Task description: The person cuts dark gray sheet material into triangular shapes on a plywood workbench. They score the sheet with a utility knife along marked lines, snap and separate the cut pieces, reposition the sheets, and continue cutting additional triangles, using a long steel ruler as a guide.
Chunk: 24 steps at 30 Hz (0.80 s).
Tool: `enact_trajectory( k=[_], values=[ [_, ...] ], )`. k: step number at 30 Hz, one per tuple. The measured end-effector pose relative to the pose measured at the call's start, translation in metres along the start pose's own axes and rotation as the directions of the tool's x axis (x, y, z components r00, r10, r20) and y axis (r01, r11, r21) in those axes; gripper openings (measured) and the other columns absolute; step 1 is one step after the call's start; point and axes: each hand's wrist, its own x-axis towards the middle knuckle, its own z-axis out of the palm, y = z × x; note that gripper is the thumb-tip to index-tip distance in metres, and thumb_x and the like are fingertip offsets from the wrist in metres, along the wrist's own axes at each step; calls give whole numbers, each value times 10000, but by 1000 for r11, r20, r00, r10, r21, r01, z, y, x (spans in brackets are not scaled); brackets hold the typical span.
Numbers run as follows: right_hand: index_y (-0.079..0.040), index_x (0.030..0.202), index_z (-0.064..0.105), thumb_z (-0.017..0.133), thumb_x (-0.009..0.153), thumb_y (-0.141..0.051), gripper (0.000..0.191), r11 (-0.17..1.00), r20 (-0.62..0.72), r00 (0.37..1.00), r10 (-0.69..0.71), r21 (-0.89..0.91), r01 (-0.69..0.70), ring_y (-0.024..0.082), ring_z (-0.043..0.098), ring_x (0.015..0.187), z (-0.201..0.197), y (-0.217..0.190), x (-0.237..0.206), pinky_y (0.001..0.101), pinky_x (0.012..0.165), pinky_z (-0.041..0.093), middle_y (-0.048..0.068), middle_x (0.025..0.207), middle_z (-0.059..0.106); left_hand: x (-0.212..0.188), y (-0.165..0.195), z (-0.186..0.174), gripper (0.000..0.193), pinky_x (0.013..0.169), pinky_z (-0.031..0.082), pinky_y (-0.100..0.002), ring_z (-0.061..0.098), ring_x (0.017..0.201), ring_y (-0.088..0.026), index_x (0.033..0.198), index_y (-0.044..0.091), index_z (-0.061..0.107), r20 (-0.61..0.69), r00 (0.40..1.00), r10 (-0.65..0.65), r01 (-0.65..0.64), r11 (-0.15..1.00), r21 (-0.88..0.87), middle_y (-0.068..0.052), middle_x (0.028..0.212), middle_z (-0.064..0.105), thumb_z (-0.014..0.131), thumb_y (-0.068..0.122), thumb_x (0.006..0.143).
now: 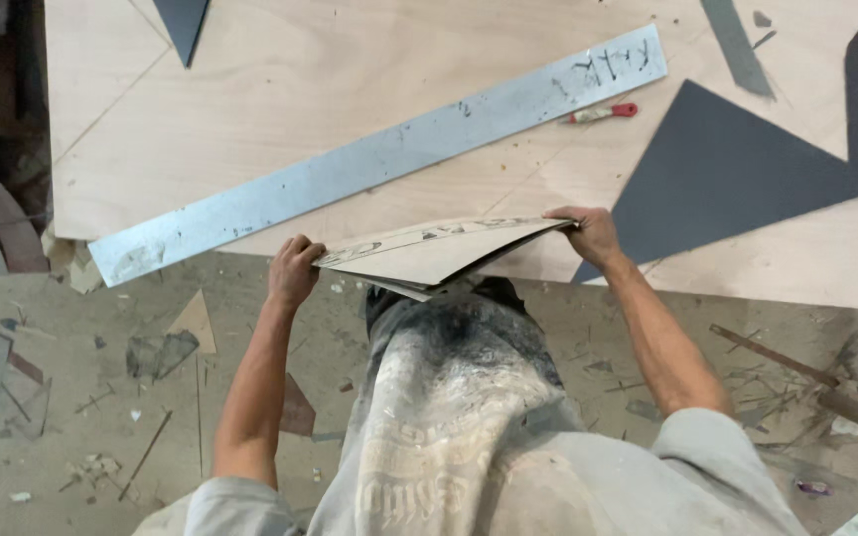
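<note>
Both hands are closed on a thin stack of pale triangular sheets (429, 253), held over the near edge of the plywood board (280, 89); the left hand (293, 270) grips its left corner, the right hand (593, 234) its right tip (dark undersides are seen); farther off a long metal straightedge (379, 157) is laid, with a red-capped marker (601, 113) and a dark grey triangle (727, 179) to the right.

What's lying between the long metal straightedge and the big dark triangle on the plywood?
In the head view, a small red-handled marker or knife lies between the metal straightedge and the dark triangle, on bare plywood.
</note>
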Motion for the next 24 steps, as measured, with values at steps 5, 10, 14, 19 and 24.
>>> enact_trajectory(
  k=[5, 10, 14, 19, 24],
  values=[
    [-141, 1054, 792, 798, 890, -77, 176, 974, 60, 994, 91, -212, -76, 274, 729, 787, -4, -27, 9, 366, 722, 559, 123, 957, 762, -18, 20, 1, 127, 789, 534, -441, 650, 975, -320, 957, 79, 719, -106, 994, -35, 15, 982, -186, -76, 1107, 678, 804, 115, 869],
    [-103, 1105, 776, 657, 696, 91, 468, 906, 60, 967, -248, -340, 253, 357, 698, 1025, 11, -46, 19, 411, 882, 557, 145, 1093, 753, -5, 23, -3, 274, 854, 532, -461, 661, 1022, -357, 1039, 75, 707, -154, 978, -138, 114, 981, -155, -90, 1101, 696, 676, -29, 787],
    [-73, 1091, 758, 634, 665, 93, 473, 914, -3, 957, -291, -297, 277, 367, 699, 1044, 20, -46, 22, 417, 915, 556, 164, 1089, 745, 2, 12, -5, 311, 878, 520, -470, 657, 1045, -360, 1065, 80, 712, -142, 987, -78, 53, 984, -172, -96, 1102, 700, 649, -40, 785],
    [-111, 1159, 776, 748, 862, -48, 304, 950, 55, 998, 24, -312, -5, 319, 739, 1023, 24, -52, 25, 391, 898, 577, 155, 1113, 756, 4, -4, -12, 247, 875, 534, -464, 671, 1021, -357, 1066, 96, 730, -10, 1000, 26, -28, 967, -251, -109, 1059, 716, 695, 18, 835],
    [-41, 1180, 736, 851, 786, -122, 418, 954, -152, 985, -87, -296, 39, 370, 710, 1008, 37, -84, 27, 422, 870, 557, 200, 1121, 738, 18, 1, -16, 237, 877, 545, -464, 693, 984, -371, 1050, 59, 742, -111, 991, 78, -111, 932, -344, -142, 1054, 737, 767, 81, 815]
  ],
)
